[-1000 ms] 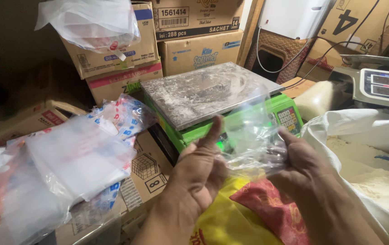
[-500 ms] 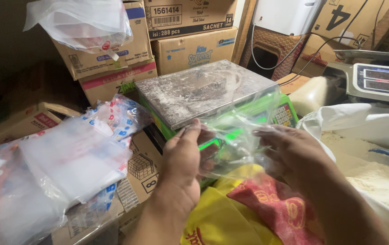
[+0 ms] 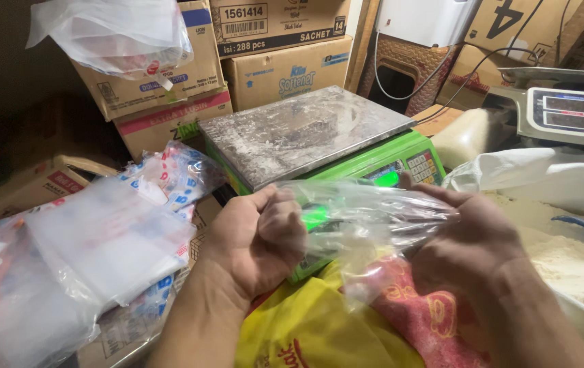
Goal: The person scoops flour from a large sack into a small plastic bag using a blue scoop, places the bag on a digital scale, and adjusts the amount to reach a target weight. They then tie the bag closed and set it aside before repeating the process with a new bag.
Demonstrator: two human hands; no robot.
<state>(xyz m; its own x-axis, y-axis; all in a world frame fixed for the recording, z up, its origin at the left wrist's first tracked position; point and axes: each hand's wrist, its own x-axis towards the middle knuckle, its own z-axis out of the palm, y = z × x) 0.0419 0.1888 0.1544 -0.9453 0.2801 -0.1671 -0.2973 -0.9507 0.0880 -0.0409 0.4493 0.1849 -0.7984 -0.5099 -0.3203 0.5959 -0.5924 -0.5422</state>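
A thin clear plastic bag was held between the two hands, just in front of the green scale. The bag was stretched out sideways, so its long way ran from left to right, from one hand across to the other.

The left hand was curled into a fist, and its grip was pressed shut on the left end of the bag. The right hand was closed on the right end, with the fingers bent over the bunched plastic. How the fingertips sat inside the folds could not be told, because the plastic and the back of the hand hid them.

Both hands were about level with each other and well apart, with the bag pulled between them. Neither hand was clearly nearer to the bag, since each end was held. The loose lower part of the bag hung down over a red cloth and a yellow bag.

The scale's grey plate lay just behind the bag. A sack of white powder was seen at the right, near the right hand. A pile of clear bags lay at the left, and cardboard boxes were stacked behind.
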